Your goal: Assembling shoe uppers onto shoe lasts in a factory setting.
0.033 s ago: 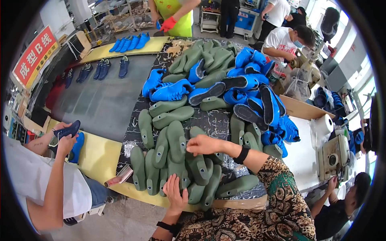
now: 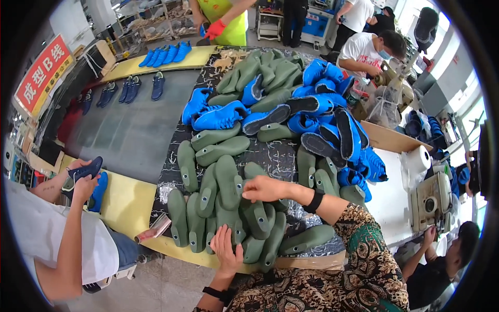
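Green shoe lasts (image 2: 226, 179) with round holes near their ends lie in a heap in front of me. My left hand (image 2: 227, 250) rests on the near end of one last, fingers stretched along it and the thumb apart. Over the middle of the heap, my right hand (image 2: 264, 188) has its fingers curled down against the lasts. Its fingertips are partly hidden, so I cannot make out what they hold. One separate last (image 2: 307, 240) lies on its side right of the heap, near the table's front edge.
Blue shoe uppers (image 2: 223, 115) and more lasts (image 2: 283, 73) pile up at the back. A grey belt (image 2: 135, 130) with dark shoes runs at left, where a co-worker's hands hold a navy shoe (image 2: 86, 170). At right stand a plastic roll (image 2: 418, 160) and a machine (image 2: 432, 204).
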`<state>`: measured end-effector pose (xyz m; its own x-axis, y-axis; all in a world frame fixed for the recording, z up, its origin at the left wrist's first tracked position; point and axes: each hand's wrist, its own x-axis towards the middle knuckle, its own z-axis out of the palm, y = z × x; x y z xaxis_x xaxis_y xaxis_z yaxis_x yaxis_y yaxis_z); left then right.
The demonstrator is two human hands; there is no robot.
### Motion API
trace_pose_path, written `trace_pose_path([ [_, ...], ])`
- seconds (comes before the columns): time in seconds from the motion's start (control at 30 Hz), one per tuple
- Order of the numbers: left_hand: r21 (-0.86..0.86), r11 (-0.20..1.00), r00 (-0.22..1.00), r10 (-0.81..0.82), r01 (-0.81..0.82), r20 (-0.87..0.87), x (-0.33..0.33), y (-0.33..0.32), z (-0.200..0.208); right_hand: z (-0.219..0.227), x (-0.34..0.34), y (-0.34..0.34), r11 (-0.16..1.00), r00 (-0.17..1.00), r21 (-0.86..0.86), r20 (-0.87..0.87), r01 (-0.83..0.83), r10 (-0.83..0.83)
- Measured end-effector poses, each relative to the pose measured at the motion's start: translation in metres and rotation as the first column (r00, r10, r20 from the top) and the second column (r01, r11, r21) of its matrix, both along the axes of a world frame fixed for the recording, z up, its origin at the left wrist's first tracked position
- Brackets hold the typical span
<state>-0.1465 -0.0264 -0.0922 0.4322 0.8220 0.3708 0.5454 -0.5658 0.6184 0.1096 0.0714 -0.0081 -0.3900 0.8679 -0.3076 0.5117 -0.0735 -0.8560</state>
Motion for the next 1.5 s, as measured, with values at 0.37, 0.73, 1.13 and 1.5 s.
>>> trace_pose_path([
  [0.37,0.061,0.998,0.999,0.018,-0.016,-0.037,0.0,0.006,-0.001,-0.014,0.072,-0.111,0.807,0.697,0.509,0.461,0.3,-0.55],
  [0.73,0.086,0.996,0.999,0.005,-0.003,-0.032,0.004,0.0,-0.004,-0.043,0.113,-0.06,0.932,0.627,0.283,0.69,0.227,-0.362],
  [1.13,0.154,0.987,0.999,0.052,-0.05,-0.009,0.005,0.001,-0.009,-0.041,0.088,-0.198,0.563,0.551,0.617,0.239,0.55,-0.799],
  [1.5,0.183,0.983,0.999,0.028,-0.021,-0.039,0.004,0.001,-0.013,-0.109,0.097,-0.249,0.437,0.388,0.431,0.2,0.79,-0.9],
])
